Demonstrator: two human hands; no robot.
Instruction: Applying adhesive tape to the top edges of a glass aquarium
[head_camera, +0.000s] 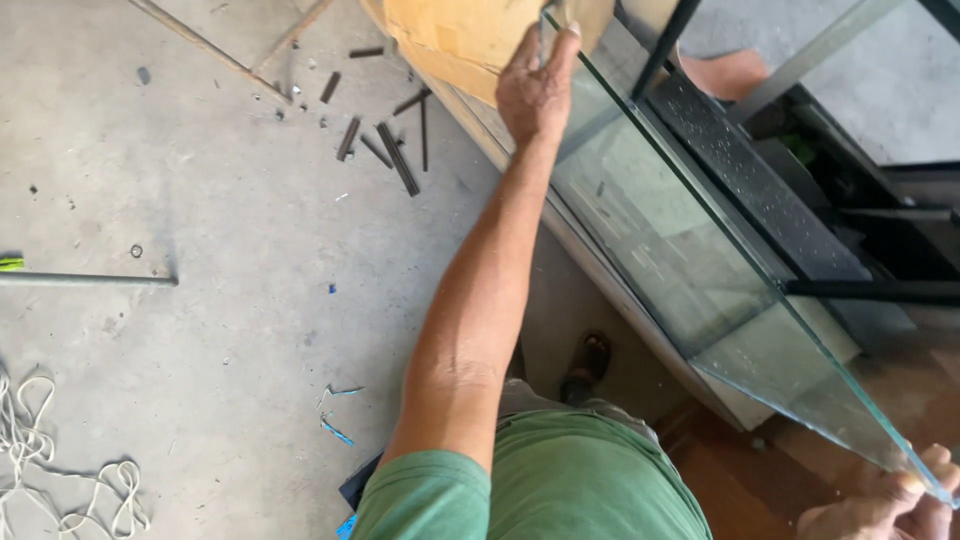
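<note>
A long clear glass pane (690, 270) stands on edge and runs from the top middle down to the bottom right. My left hand (535, 85) is stretched out ahead and grips the pane's far top edge, right beside a sheet of brown cardboard (455, 35). My right hand (885, 505) holds the near corner of the pane at the bottom right; its fingers are curled around the glass edge. My green shirt (560, 480) fills the bottom middle.
A black metal frame (865, 290) and dark shelving stand behind the glass on the right. Short metal bars (395, 155) lie scattered on the concrete floor. A long rod (85, 280) and white rope (60, 480) lie at the left. My sandalled foot (588, 365) stands by the base.
</note>
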